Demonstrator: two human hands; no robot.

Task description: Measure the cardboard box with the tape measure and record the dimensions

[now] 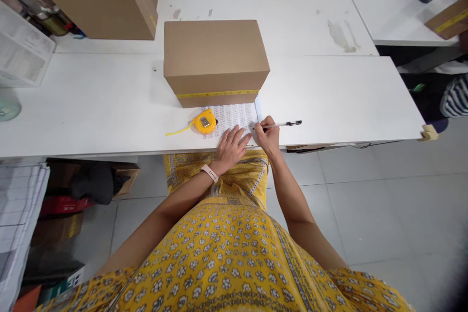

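My right hand (268, 137) is closed around a pen (285, 124) with a clear barrel and black cap end. The pen's tip meets the right side of a sheet of paper (234, 116) covered in rows of small writing, too small to read. Flat on the sheet's lower part lies my left hand (231, 147), fingers spread. To its upper left, a yellow tape measure (205, 122) rests partly on the paper, with a short length of yellow tape out to the left. Behind, a closed cardboard box (216, 53) with yellow tape stands over the paper's far edge.
The white table (91, 112) has its front edge just before my body. A larger cardboard box (98, 0) stands at the back left beside a white bin (22, 46). A green round item (9, 107) sits at the left. Another taped box (449, 19) is at far right.
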